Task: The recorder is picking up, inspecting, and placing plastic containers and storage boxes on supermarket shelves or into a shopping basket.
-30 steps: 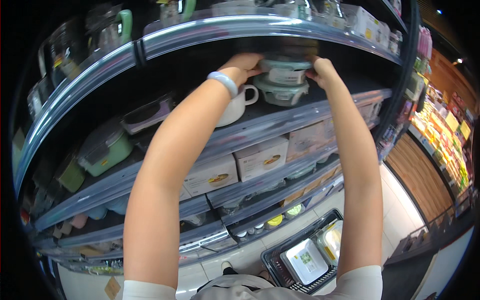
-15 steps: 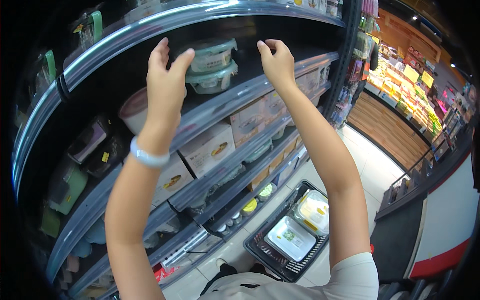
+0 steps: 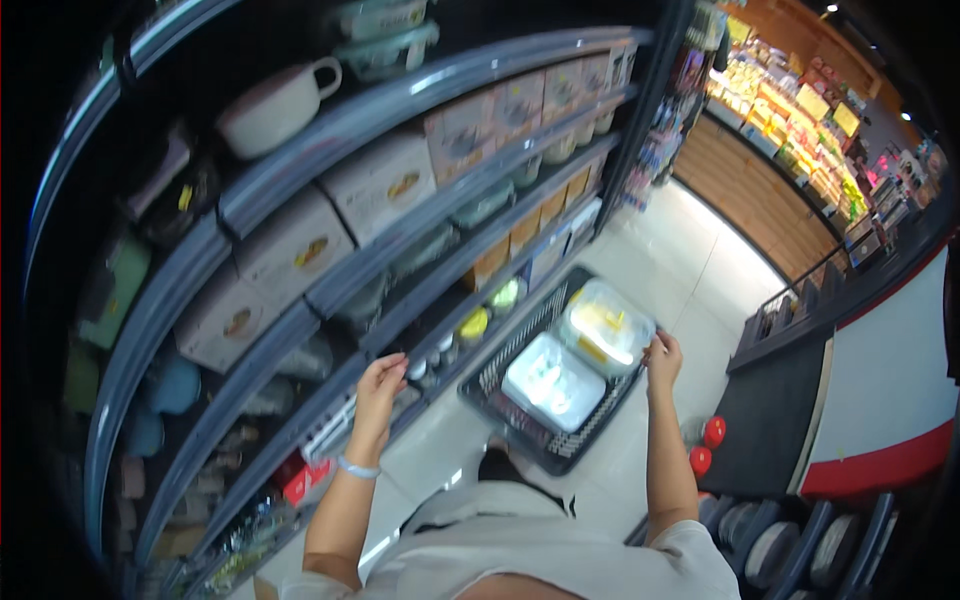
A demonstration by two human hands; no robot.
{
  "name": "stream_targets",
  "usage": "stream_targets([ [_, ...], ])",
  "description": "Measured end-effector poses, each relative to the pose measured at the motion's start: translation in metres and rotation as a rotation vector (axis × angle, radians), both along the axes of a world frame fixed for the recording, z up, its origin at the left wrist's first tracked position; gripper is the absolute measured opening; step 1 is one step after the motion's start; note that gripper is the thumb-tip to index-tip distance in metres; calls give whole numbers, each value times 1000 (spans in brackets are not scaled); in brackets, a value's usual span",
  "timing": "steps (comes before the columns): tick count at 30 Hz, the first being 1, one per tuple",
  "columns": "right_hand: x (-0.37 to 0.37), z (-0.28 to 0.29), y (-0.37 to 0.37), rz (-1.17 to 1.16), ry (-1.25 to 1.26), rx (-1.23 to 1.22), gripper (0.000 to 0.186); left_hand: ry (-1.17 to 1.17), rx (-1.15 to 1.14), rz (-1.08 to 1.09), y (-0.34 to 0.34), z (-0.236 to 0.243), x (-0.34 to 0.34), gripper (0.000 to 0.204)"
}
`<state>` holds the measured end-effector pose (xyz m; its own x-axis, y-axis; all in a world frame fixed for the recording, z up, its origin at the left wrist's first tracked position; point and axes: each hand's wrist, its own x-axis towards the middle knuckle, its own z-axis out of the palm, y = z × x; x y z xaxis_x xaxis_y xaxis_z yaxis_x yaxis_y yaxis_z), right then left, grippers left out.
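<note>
My left hand (image 3: pixel 380 388) is raised before the lower shelves, a pale bracelet on its wrist. Its loosely bent fingers hold nothing that I can see. To the right, my right hand (image 3: pixel 663 362) hangs half curled, overlapping the edge of a clear-lidded container (image 3: pixel 608 322) in the picture; touch cannot be made out. That container lies in a black basket (image 3: pixel 480 392) on the floor. A white tray-like container (image 3: pixel 553 382) sits beside it, nearer me. Two stacked glass containers with teal lids (image 3: pixel 385 52) stand on an upper shelf.
Curved shelving fills the left side. A white handled pot (image 3: pixel 272 112) stands there, above several printed boxes (image 3: pixel 380 185). Red-lidded jars (image 3: pixel 713 432) and a dark counter (image 3: pixel 770 415) are at the right. A lit produce display (image 3: pixel 780 120) lies beyond the pale floor.
Both hands have come down from beside the teal-lidded containers, which stay on the shelf. The view has tipped downward, so more of the basket and floor shows.
</note>
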<state>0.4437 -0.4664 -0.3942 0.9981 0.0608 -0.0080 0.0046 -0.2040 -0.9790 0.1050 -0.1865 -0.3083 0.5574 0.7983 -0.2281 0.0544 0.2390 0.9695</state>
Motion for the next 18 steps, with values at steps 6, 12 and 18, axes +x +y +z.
stream_targets([
  [6,-108,-70,-89,-137,354,-43,26,122,-172,-94,-56,-65,-46,29],
  [12,-154,-52,-109,12,323,-82,27,154,-277,-206,-120,-86,-62,31],
  [18,-139,-51,-141,55,279,-141,25,182,-238,-357,-169,-100,-27,28],
])
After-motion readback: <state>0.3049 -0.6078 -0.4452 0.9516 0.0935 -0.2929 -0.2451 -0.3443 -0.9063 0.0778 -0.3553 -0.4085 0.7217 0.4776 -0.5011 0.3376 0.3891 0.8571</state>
